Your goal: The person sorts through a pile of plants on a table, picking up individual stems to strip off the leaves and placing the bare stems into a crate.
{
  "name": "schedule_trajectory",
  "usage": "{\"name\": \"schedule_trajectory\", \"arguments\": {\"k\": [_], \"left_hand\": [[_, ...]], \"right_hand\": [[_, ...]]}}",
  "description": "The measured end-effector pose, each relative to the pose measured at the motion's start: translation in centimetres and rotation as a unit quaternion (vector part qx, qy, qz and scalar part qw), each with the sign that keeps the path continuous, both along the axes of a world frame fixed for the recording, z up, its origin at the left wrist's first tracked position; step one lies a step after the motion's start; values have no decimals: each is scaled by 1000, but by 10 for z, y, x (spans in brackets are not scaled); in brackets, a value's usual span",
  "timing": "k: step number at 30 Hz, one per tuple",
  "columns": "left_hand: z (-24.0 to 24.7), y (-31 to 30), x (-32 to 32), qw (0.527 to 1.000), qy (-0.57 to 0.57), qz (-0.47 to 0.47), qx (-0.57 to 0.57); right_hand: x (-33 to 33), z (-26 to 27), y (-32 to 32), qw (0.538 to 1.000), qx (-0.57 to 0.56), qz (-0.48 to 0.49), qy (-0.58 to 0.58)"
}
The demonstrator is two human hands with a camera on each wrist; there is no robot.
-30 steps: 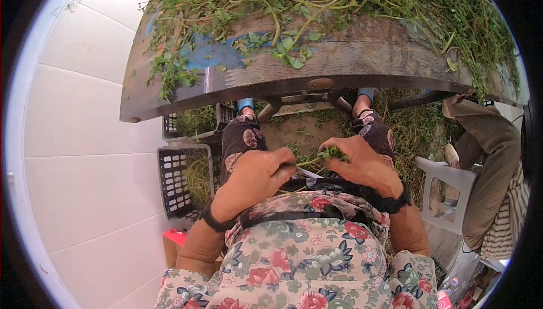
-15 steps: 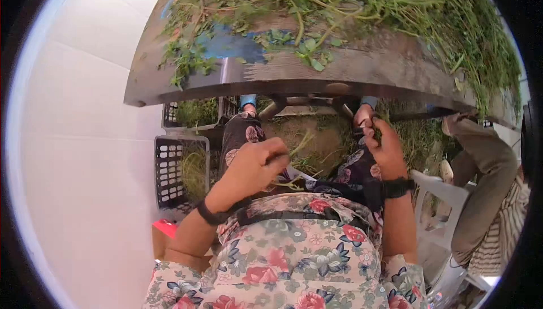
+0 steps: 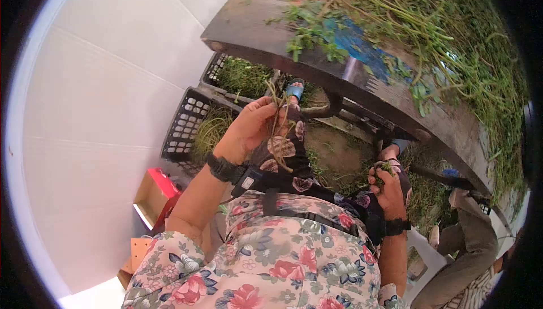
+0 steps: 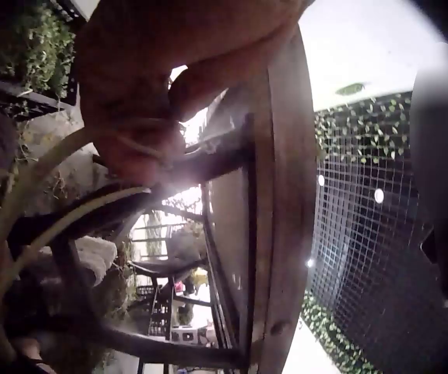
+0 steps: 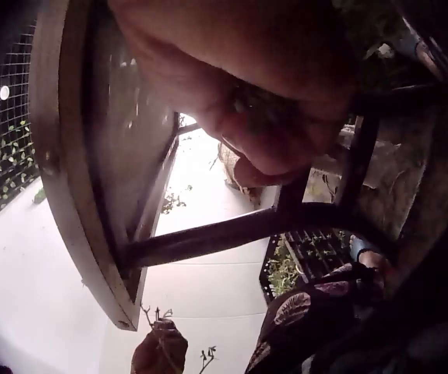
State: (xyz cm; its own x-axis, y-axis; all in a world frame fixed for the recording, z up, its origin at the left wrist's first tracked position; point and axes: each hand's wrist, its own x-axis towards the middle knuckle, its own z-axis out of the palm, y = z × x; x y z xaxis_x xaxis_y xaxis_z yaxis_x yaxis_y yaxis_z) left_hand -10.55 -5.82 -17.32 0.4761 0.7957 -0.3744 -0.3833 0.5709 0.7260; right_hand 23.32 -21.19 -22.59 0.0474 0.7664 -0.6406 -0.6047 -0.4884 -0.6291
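My left hand, raised over the left knee near the crates, pinches several thin plant stems. Up close in the left wrist view, a pale forked stem comes out between the fingertips. My right hand is low by the right knee, its fingers curled round a small clump of green leaves. Most of that clump is hidden by the fingers in the right wrist view. The two hands are well apart.
A wooden table heaped with leafy green plants stands ahead. On the left are a black crate of stems and another crate of greens. A red box sits nearer. At right another person's leg shows beside a pale stool.
My hands have come apart; the right went rightward with the leaves. My left hand has risen toward the crates with the stems. The head view has swung left and tilted.
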Motion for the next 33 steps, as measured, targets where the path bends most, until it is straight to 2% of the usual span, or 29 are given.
{"name": "schedule_trajectory", "arguments": {"k": [1,2,5,8,9,10,13,14,15,17,18,19,20,21,23,24,27,28,29,30,32,33], "left_hand": [[-2,2,-7,1000,-16,9,-2],[-3,2,-12,997,16,59,-39],[-9,7,-44,986,92,130,-40],[-27,12,-99,946,268,181,10],[-56,14,-135,872,427,195,140],[-81,15,-162,756,567,198,261],[-56,0,-171,801,531,227,159],[-42,-4,-152,870,426,239,71],[-34,-10,-130,920,316,222,66],[-29,-15,-73,981,138,137,-7],[-38,-23,-46,997,15,79,-4],[-32,-30,-17,997,-49,2,-51],[-32,-34,8,989,-86,-35,-119],[-32,-38,30,972,-123,-73,-186],[-30,-47,61,948,-191,-69,-246],[-30,-49,68,933,-222,-68,-274],[-40,-51,70,915,-304,-12,-266],[-44,-49,67,895,-329,12,-302],[-35,-53,61,966,-215,4,-142],[-19,-59,52,995,-93,-4,24],[-14,-59,41,997,-71,11,35],[-24,-48,36,977,-175,31,-119]], "right_hand": [[-2,1,1,1000,2,13,-13],[-5,2,1,1000,-18,14,4],[-13,2,6,998,-31,45,18],[-21,4,10,997,-41,62,0],[-26,5,12,997,-43,65,-4],[-30,7,15,997,-53,61,6],[-36,4,23,996,-38,82,0],[-41,6,25,995,-34,88,-11],[-47,12,31,995,-27,97,-22],[-61,30,47,989,13,134,-62],[-71,43,54,982,47,161,-90],[-80,55,61,972,81,187,-118],[-87,65,68,954,116,222,-163],[-100,79,73,914,166,250,-272],[-124,102,79,791,260,289,-472],[-125,94,80,759,268,321,-499],[-135,91,79,654,391,330,-557],[-137,94,76,680,380,344,-525],[-139,97,76,690,375,337,-520],[-142,99,75,700,369,331,-514],[-141,107,76,705,370,323,-511],[-138,113,78,701,375,319,-516]]}}
